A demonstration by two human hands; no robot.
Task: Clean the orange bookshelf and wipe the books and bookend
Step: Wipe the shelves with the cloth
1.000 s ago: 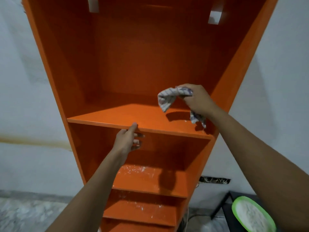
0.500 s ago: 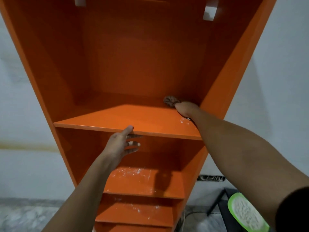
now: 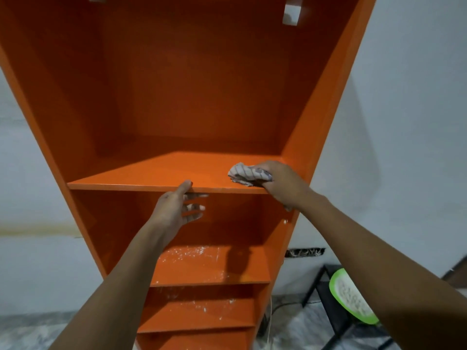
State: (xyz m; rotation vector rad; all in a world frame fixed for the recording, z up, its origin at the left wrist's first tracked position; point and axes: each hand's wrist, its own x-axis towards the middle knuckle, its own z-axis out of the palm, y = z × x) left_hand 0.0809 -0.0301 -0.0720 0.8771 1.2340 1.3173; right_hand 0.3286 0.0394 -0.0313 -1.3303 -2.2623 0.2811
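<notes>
I see the right hand [image 3: 280, 183] clenched around a bunched checked cloth [image 3: 246, 175], pressing it onto the upper shelf board [image 3: 161, 173] of the orange bookshelf [image 3: 192, 97], near the board's front right corner. The left hand [image 3: 177, 210] grasps nothing: its thumb lies on the board's front edge near the middle and its loosely spread fingers [image 3: 195, 207] sit under that edge, bracing it. The board's long axis runs left to right. From the cloth, the unwiped span extends leftward, toward the left hand. I judge that the next stroke runs along this axis. The lower shelf [image 3: 202, 263] carries white specks and awaits cleaning. No books or bookend are in view.
</notes>
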